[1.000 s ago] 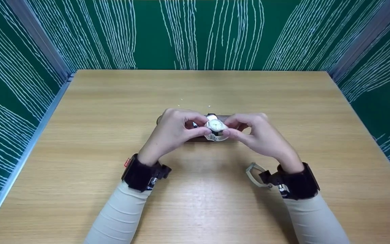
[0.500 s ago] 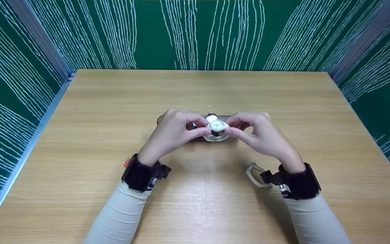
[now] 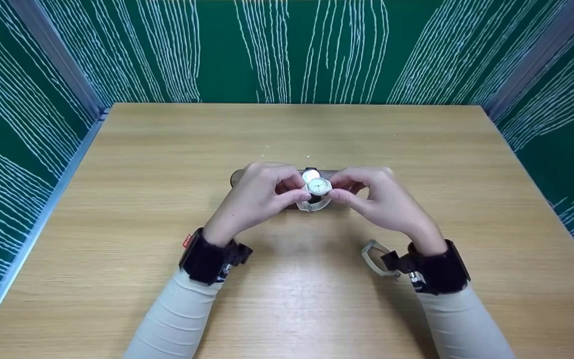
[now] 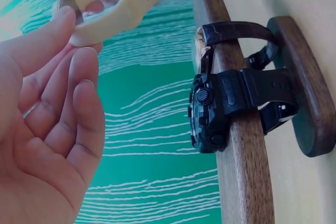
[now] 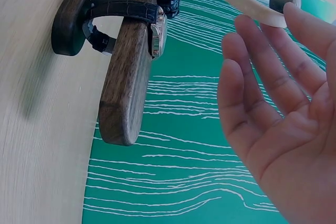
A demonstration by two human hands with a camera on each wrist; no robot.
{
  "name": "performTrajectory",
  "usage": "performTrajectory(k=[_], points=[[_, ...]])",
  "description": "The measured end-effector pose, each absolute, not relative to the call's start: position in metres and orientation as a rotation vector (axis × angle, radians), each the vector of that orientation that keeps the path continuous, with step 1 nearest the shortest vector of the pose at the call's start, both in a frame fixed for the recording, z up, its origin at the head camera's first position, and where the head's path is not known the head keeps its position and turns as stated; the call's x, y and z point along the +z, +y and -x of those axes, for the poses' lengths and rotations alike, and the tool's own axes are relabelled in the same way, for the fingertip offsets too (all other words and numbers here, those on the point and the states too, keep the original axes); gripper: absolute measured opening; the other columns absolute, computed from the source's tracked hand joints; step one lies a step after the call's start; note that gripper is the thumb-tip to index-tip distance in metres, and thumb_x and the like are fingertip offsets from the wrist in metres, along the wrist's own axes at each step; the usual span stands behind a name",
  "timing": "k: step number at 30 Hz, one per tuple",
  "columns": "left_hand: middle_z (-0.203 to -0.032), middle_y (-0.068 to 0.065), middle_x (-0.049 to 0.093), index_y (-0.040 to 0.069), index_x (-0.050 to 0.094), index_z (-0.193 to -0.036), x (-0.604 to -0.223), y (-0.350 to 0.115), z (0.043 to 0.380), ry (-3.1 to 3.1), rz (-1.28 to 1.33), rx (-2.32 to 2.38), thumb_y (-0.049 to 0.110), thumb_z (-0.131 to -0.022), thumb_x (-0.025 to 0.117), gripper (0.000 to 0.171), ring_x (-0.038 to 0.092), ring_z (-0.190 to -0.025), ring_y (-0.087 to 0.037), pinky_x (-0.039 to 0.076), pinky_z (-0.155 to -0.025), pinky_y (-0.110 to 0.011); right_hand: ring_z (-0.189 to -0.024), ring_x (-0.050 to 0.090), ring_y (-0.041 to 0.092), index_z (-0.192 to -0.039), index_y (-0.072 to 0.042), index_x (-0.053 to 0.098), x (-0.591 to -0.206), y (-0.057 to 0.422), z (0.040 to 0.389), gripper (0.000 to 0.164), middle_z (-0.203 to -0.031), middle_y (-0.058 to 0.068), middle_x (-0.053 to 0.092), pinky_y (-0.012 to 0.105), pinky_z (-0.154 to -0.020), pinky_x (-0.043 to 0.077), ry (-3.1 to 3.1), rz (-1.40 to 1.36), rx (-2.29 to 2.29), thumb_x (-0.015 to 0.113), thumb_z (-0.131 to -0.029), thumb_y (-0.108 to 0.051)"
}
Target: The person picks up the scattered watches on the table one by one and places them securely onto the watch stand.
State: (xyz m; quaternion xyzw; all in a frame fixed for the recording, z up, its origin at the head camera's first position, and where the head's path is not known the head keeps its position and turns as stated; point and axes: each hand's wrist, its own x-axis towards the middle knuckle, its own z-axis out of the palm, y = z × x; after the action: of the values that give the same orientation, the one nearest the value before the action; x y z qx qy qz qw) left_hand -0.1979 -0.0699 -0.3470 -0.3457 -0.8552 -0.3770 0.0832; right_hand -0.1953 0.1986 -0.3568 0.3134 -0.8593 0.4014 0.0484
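A wristwatch point(image 3: 319, 186) with a pale round dial and a cream strap is held up between both hands, its buckled strap hanging in a loop below. My left hand point(image 3: 266, 188) pinches one side of it between thumb and fingers. On the opposite side, my right hand point(image 3: 375, 195) has a matching pinch. Behind it stands a dark wooden watch stand point(image 4: 245, 171), partly hidden by the hands in the head view. Its bar carries a chunky black sports watch point(image 4: 212, 109) and a watch with a dark leather strap point(image 5: 123, 11).
Near my right wrist, a cream looped strap point(image 3: 370, 260) lies on the wooden table point(image 3: 287, 299), partly covered by the wrist camera. A few tiny white specks lie beyond the stand. Green panels with white lines enclose the table's back and sides.
Both hands have shifted the cream-strapped watch very slightly left and toward me, and its strap loop hangs a little lower in the head view. The stand and the strap on the table stay put.
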Motion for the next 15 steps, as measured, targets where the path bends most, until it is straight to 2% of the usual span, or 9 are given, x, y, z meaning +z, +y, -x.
performTrajectory(k=[9, 15], points=[[-0.088, 0.001, 0.078, 0.009, 0.077, -0.094, -0.3462, -0.0697, 0.1979, -2.562, 1.04, -1.17, 0.024, -0.095, 0.083, 0.016, 0.072, -0.079, -0.007, 0.059, -0.073, -0.024, -0.085, 0.069, 0.011, -0.111, -0.015, 0.08, -0.3559, 0.1973, 0.1942, 0.015, -0.099, -0.011, 0.077, 0.024, -0.078, 0.056, -2.633, -0.972, 1.208, 0.078, -0.099, -0.023], [-0.091, 0.007, 0.08, 0.016, 0.081, -0.098, -0.3447, -0.0704, 0.1978, -2.612, 0.959, -1.152, 0.031, -0.093, 0.084, 0.016, 0.072, -0.082, -0.001, 0.057, -0.074, -0.025, -0.085, 0.069, 0.01, -0.108, -0.015, 0.08, -0.3553, 0.1975, 0.194, 0.012, -0.097, -0.011, 0.076, 0.023, -0.075, 0.056, -2.616, -0.985, 1.195, 0.079, -0.098, -0.021]])
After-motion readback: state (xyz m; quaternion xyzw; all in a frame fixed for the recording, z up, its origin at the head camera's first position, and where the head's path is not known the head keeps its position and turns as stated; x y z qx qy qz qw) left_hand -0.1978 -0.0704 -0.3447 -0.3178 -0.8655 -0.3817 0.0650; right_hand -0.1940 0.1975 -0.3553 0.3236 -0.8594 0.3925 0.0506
